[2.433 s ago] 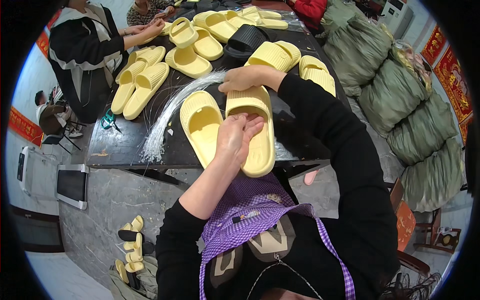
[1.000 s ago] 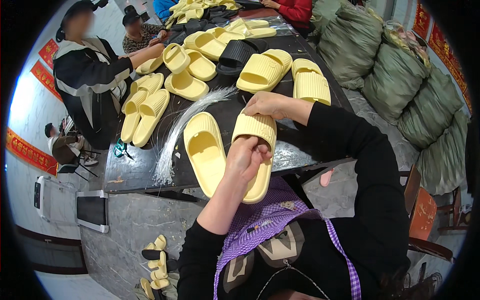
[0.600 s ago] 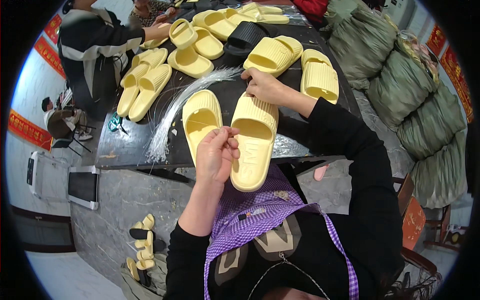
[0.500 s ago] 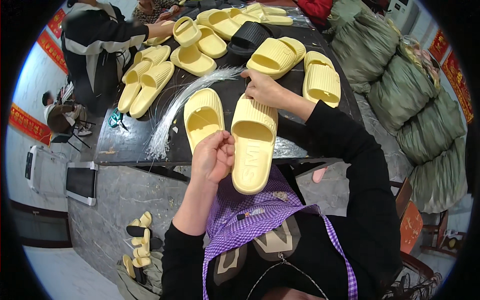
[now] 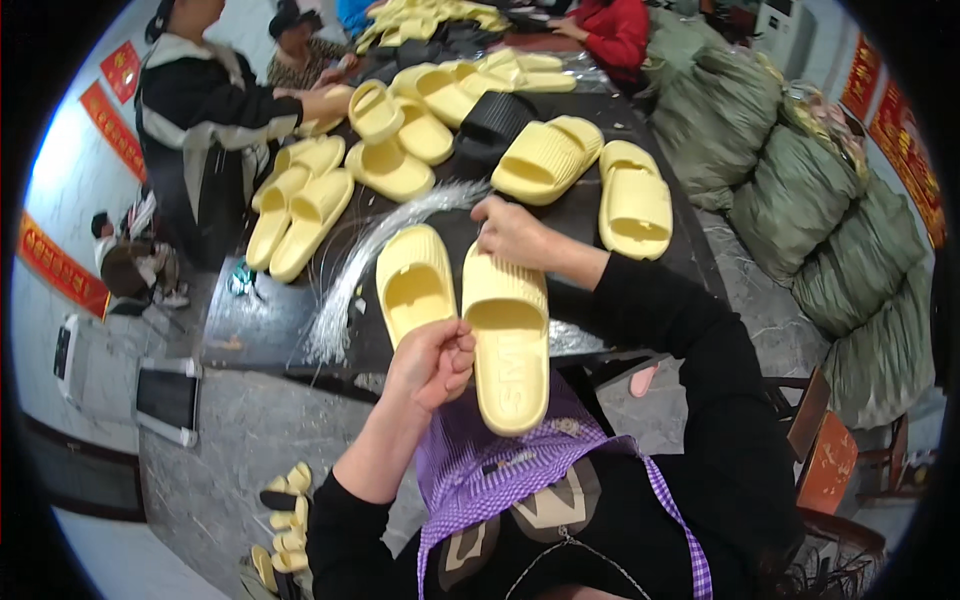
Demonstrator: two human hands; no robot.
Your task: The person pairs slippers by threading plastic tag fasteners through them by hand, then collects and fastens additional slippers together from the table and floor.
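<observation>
Two pale yellow ribbed-strap slippers lie side by side before me: a left slipper on the dark table and a right slipper whose heel end projects past the near table edge. My left hand is closed in a pinch between them, at the heel of the left one and against the side of the right one. At the toe end of the right slipper, my right hand has its fingers pressed together. What either pinch holds is too small to make out. A bundle of thin clear plastic strands lies behind and left.
More yellow slippers and black slippers cover the far part of the table. A co-worker in a black-and-white jacket stands at the far left. Full green sacks line the right. Slippers lie on the floor, lower left.
The whole scene sits lower in the picture, showing more of the far table and the people there. Both hands keep nearly the same places by the two slippers.
</observation>
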